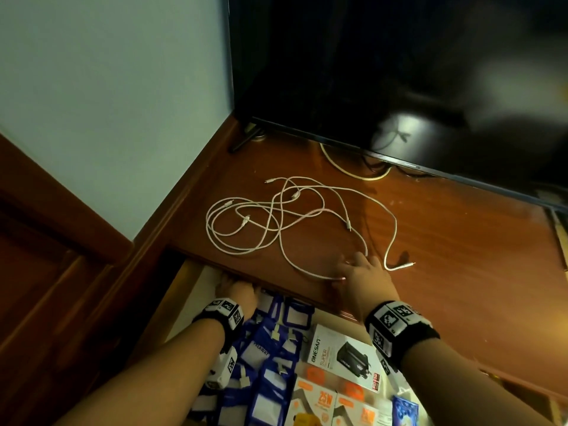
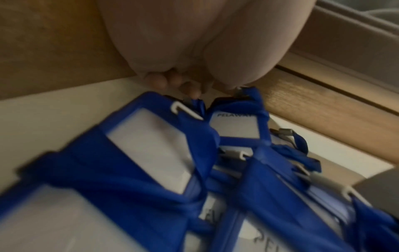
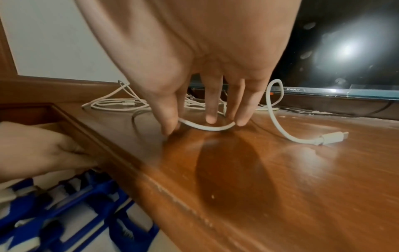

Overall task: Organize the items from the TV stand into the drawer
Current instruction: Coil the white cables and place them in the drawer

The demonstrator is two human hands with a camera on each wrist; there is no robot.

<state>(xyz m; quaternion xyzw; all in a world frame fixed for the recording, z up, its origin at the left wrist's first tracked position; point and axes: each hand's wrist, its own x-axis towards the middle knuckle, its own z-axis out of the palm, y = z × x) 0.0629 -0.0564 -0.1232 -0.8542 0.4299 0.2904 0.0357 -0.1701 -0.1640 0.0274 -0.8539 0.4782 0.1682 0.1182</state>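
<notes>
Several white cables (image 1: pixel 246 221) lie tangled on the brown TV stand top (image 1: pixel 455 281). My right hand (image 1: pixel 359 269) reaches down onto the nearest loop, and in the right wrist view my right hand (image 3: pixel 202 122) pinches that white cable (image 3: pixel 207 128) between thumb and fingers just above the wood. The cable's plug (image 3: pixel 332 136) lies to the right. My left hand (image 1: pixel 236 292) is deep in the open drawer (image 1: pixel 196 302) under the stand's edge. Its curled fingers (image 2: pixel 190 90) hold the clips of blue badge holders (image 2: pixel 151 145).
A black TV (image 1: pixel 368 72) stands at the back of the stand, with a yellowish cable (image 1: pixel 353 175) under it. In the drawer lie blue badge holders (image 1: pixel 270 348), a white charger box (image 1: pixel 344 355) and orange-and-white boxes (image 1: pixel 319 401). A pale wall (image 1: pixel 107 103) is on the left.
</notes>
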